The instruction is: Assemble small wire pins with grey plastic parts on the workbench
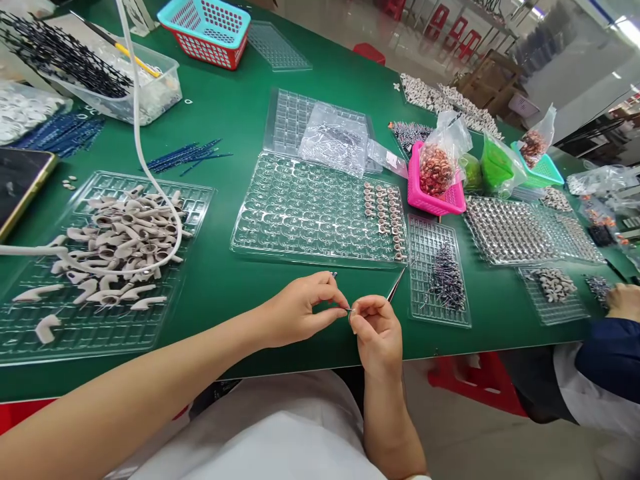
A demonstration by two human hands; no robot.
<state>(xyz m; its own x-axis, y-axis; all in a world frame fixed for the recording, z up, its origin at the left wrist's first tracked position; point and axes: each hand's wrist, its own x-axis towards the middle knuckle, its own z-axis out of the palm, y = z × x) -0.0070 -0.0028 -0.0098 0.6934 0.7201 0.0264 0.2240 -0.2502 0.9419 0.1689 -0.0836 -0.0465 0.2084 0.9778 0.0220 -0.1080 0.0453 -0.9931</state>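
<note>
Just off the table's front edge, my left hand (306, 308) pinches a thin dark piece (347, 309) between thumb and forefinger. My right hand (379, 330) is closed, its fingertips meeting the other end of that piece; what else they pinch is too small to make out. Metal tweezers (395, 287) stick out from the right hand's fingers, pointing away from me. Beyond both hands lies a clear plastic tray (300, 207) with rows of round pockets. Small copper-and-white parts (383, 213) fill several pockets at its right end.
Beige curved shells (120, 240) are heaped on a left tray, crossed by a white cable (137, 127). A tray with dark wired parts (447, 280) lies right, below a pink basket (435, 200). A co-worker's arm (613, 347) shows at far right.
</note>
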